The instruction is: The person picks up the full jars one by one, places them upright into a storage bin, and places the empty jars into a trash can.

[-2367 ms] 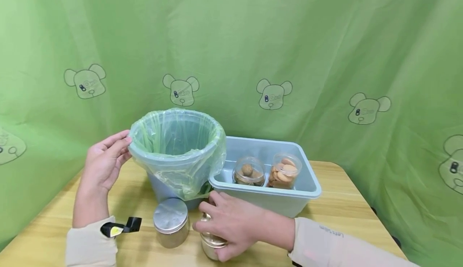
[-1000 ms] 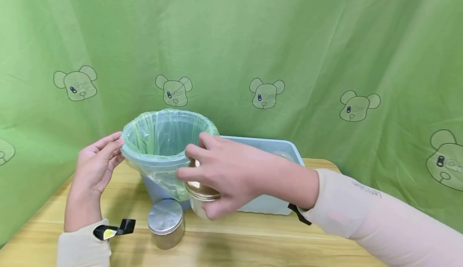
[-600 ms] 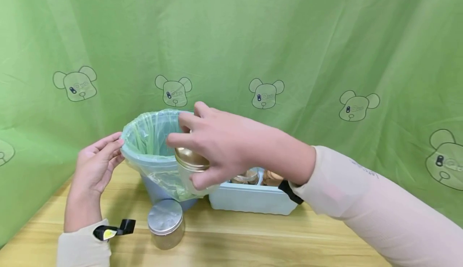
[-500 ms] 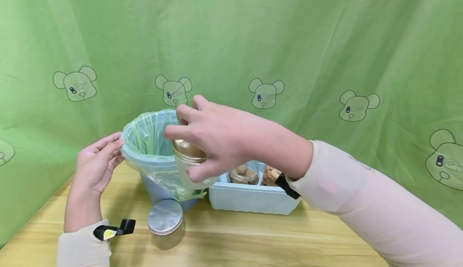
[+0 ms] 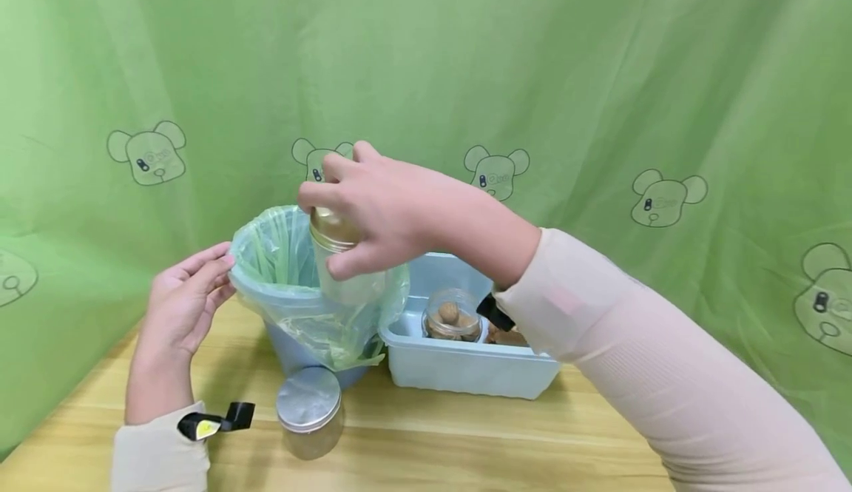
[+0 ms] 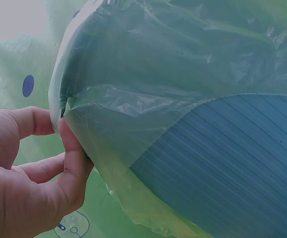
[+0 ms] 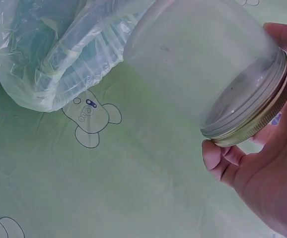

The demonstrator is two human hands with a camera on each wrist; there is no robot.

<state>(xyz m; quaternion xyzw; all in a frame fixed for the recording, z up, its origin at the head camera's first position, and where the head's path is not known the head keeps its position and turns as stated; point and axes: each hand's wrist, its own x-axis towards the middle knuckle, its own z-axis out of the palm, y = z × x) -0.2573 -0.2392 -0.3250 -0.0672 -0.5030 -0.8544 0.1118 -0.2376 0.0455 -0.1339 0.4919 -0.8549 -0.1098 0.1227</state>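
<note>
Jar [image 5: 349, 285] hangs nearly upright below right fingers [image 5: 319, 194], which hold its lid [image 5: 328, 228]; I see left fingers [image 5: 211, 271] pinching lined bin [image 5: 286, 348] at left rim.

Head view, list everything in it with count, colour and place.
table: 1, tan, underneath
curtain: 1, green, behind table
bin: 1, blue, left of centre
liner: 1, translucent green, over bin's rim
tub: 1, pale blue, right of bin
jar of brown balls: 1, clear, in tub
partly hidden pieces: count unclear, brown, in tub
silver-lidded jar: 1, clear, in front of bin
gold-lidded jar: 1, cloudy, held near bin
sleeves: 2, beige, left and right
wrist straps: 2, black, on sleeves
left hand: 1, bare, on bin's rim
right hand: 1, bare, on gold-lidded jar
</note>
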